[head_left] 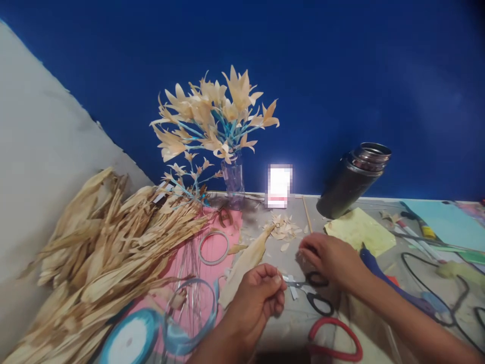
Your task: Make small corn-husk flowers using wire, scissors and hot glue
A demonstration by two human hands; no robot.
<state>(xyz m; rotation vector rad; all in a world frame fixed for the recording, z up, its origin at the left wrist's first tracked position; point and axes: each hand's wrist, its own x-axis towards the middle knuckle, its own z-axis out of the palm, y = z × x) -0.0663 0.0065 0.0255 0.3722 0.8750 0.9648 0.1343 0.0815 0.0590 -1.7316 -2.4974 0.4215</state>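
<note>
A clear vase (234, 183) already holds finished pale husk flowers (215, 114); a big heap of dried husks (102, 237) lies uncut. The left hand (257, 298) pinches a long husk strip (246, 260), while the right hand (329, 258) curls closed above the black-handled scissors (312, 290), its hold unclear.

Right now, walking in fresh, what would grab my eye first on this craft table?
Probably the vase of pale husk flowers on blue stems, standing at the back against the deep blue wall. Next, the big heap of dried corn husks spilling across the left side. In front, the left hand pinches a small scrap while the right hand rests just above black-handled scissors.
</note>
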